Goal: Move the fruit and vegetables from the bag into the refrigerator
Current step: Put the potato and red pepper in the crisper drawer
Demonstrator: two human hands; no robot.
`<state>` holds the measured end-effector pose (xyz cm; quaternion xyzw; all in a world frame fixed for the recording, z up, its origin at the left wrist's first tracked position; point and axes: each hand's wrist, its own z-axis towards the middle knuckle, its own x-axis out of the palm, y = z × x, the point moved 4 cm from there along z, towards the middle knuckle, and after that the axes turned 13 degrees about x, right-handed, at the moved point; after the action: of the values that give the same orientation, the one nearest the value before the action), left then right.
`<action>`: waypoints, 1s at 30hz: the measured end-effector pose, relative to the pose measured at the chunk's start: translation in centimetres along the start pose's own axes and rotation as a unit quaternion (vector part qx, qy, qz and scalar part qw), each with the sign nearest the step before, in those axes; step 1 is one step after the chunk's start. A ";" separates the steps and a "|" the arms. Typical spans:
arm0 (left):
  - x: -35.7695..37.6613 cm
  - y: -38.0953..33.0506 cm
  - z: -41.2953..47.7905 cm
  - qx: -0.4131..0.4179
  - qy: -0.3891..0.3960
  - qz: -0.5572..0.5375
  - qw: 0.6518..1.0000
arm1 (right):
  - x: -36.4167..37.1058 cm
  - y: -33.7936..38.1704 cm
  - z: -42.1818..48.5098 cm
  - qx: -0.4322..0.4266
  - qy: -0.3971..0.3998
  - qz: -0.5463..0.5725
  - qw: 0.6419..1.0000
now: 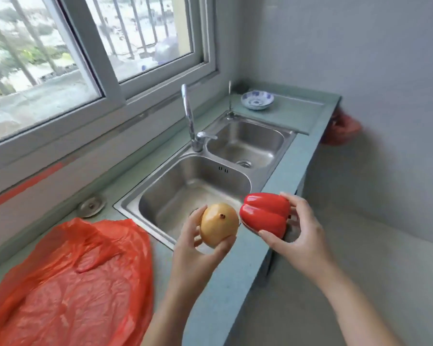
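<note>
Red pepper (265, 214) held in right grip (303, 236), yellow fruit (219, 224) in left grip (198, 248); orange bag (73, 283) seemingly emptied on counter (235, 283); refrigerator unseen, storing outstanding

The red bag (68, 283) runs off the left and bottom edges; outside the window (60, 58) is blurred.

Red pepper (265, 214), yellow fruit (219, 224), orange-red bag (70, 275); beyond the steel sink (203, 188), a blue-patterned white bowl (257, 99).
</note>
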<state>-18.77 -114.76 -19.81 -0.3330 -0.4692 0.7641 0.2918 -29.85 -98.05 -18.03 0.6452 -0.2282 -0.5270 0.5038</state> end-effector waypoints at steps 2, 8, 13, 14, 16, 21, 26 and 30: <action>3.5 -1.2 0.4 0.006 0.027 -0.010 1.000 | -3.6 -1.4 -0.5 0.010 -0.037 0.007 0.999; 17.0 -6.6 -0.7 0.018 0.133 -0.076 0.988 | -16.6 -6.7 -3.9 0.041 -0.141 0.011 0.989; 30.0 -10.6 -3.2 0.059 0.225 -0.080 0.969 | -28.2 -12.6 -7.8 0.075 -0.230 0.001 0.970; 32.2 -11.4 -3.7 0.069 0.239 -0.084 0.965 | -30.2 -13.8 -8.6 0.082 -0.243 -0.003 0.966; 36.9 -13.2 -5.0 0.081 0.266 -0.093 0.956 | -34.4 -16.1 -10.4 0.096 -0.272 -0.012 0.957; 46.8 -16.9 -9.3 0.094 0.360 -0.105 0.922 | -43.1 -19.4 -15.7 0.128 -0.354 0.002 0.926; 54.6 -19.9 -12.1 0.113 0.444 -0.119 0.881 | -48.2 -22.9 -21.1 0.190 -0.443 0.001 0.876; 60.5 -21.6 -14.5 0.120 0.506 -0.137 0.843 | -51.2 -25.2 -25.1 0.242 -0.496 -0.002 0.834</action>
<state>-41.36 -52.90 -19.28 -0.5685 -0.2020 0.4919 0.6277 -30.45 -35.70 -19.02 0.3987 -0.5664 -0.7056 0.1498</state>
